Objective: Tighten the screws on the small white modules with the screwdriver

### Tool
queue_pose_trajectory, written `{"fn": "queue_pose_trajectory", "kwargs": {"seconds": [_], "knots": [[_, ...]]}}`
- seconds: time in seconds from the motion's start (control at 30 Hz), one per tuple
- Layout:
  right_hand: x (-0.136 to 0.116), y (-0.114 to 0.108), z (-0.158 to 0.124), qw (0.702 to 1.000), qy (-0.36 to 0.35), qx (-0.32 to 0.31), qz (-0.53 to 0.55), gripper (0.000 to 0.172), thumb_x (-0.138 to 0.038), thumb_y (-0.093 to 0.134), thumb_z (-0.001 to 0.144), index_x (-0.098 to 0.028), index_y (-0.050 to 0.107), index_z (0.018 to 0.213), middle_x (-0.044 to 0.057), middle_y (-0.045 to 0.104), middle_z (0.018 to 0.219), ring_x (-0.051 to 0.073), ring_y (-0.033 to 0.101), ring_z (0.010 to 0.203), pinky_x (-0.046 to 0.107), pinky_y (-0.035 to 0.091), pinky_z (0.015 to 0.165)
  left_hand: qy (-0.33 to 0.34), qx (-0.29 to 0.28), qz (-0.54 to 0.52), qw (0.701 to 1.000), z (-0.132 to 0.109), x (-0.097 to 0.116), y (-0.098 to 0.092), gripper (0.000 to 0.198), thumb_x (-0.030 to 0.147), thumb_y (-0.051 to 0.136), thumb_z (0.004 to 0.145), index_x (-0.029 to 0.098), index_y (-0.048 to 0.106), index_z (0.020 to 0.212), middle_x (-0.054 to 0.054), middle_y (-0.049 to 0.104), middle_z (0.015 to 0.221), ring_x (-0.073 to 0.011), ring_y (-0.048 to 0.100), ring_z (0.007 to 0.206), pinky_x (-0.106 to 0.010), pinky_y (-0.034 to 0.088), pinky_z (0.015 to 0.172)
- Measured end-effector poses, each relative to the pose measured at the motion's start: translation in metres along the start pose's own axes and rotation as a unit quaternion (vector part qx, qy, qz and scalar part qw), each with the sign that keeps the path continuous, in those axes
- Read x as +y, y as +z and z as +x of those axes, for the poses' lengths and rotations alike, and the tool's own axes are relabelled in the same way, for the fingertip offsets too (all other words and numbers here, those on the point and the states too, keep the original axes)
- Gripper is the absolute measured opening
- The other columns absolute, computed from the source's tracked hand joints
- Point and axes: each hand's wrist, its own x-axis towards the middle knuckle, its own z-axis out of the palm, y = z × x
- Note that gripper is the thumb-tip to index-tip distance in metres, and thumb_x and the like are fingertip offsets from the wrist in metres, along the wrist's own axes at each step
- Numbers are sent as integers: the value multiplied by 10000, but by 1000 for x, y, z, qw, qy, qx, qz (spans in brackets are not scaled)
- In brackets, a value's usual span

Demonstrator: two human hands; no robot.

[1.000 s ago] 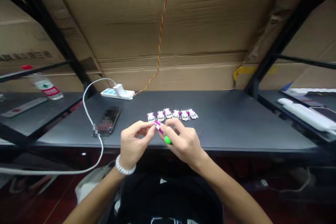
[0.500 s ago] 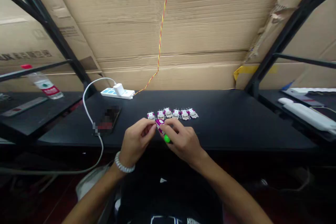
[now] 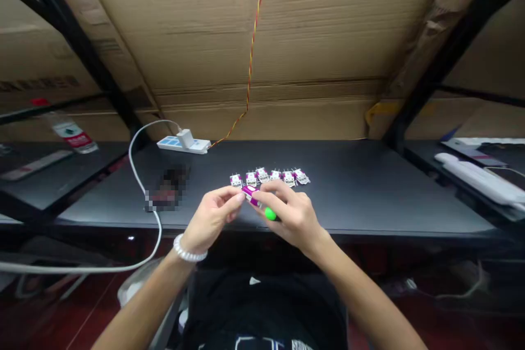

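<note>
Between my two hands, above the front part of the black desk, is a small purple-and-white part [image 3: 250,193]. The thumb and fingertips of my left hand [image 3: 215,210] pinch its left end. From the other side, my right hand [image 3: 290,213] grips the same part with closed fingers. Out of the right palm sticks a bright green rounded end [image 3: 269,213] of some object; the rest is hidden by the hand. Just beyond my fingers lie several similar white-and-purple parts [image 3: 274,176] with thin pins, in a rough row.
A white power strip [image 3: 196,145] with a plugged-in charger [image 3: 185,138] stands at the back left. Its white cable [image 3: 132,147] loops over the desk's front edge, past a blurred dark object [image 3: 170,188]. Black frame posts [image 3: 96,60] flank the desk [image 3: 361,191]; a bottle [image 3: 76,134] is left.
The purple-and-white part has turned to lie more level. The green end has shifted slightly right with my right hand. My left wrist has moved a little left, and the scene looks darker behind.
</note>
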Motion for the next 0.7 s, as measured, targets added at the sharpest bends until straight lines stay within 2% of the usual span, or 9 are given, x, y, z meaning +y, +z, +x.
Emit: {"fn": "queue_pose_trajectory", "kwargs": {"seconds": [0.1, 0.23, 0.33, 0.5, 0.7], "knots": [[1, -1, -1, 1000, 2, 7, 7, 145, -142, 690, 1006, -177, 770, 1122, 69, 800, 1023, 82, 676, 658, 180, 505, 582, -39, -15, -76, 996, 1, -1, 4, 481, 590, 901, 782, 155, 697, 786, 53, 473, 592, -82, 360, 550, -216, 299, 521], [2, -1, -1, 1000, 3, -5, 6, 168, -141, 667, 1009, -190, 780, 1124, 77, 804, 1041, 101, 718, 720, 176, 529, 603, -62, -10, -121, 991, 3, -4, 9, 477, 555, 929, 745, 162, 659, 755, 69, 433, 589, -72, 321, 537, -217, 281, 508], [2, 0, -2, 1000, 0, -16, 1, 199, -130, 660, 1005, -196, 776, 1152, 80, 809, 1046, 112, 729, 737, 183, 539, 603, -54, 7, -117, 992, 3, -6, 11, 427, 525, 917, 754, 170, 685, 804, 63, 446, 609, -85, 337, 550, -227, 284, 514], [3, 0, -1, 1000, -8, -10, 1, 179, -128, 669, 1005, -179, 776, 1139, 80, 811, 1038, 91, 683, 650, 186, 515, 564, -26, 19, -95, 995, 0, -6, 12, 408, 526, 893, 795, 165, 707, 841, 58, 449, 622, -90, 344, 571, -232, 274, 534], [4, 1, -2, 1000, 2, -5, 4, 171, -138, 679, 1010, -189, 784, 1135, 79, 805, 1036, 89, 692, 662, 185, 507, 562, -47, 13, -126, 991, 0, -3, 13, 440, 516, 925, 772, 154, 674, 786, 69, 427, 616, -73, 315, 566, -218, 265, 531]]}}
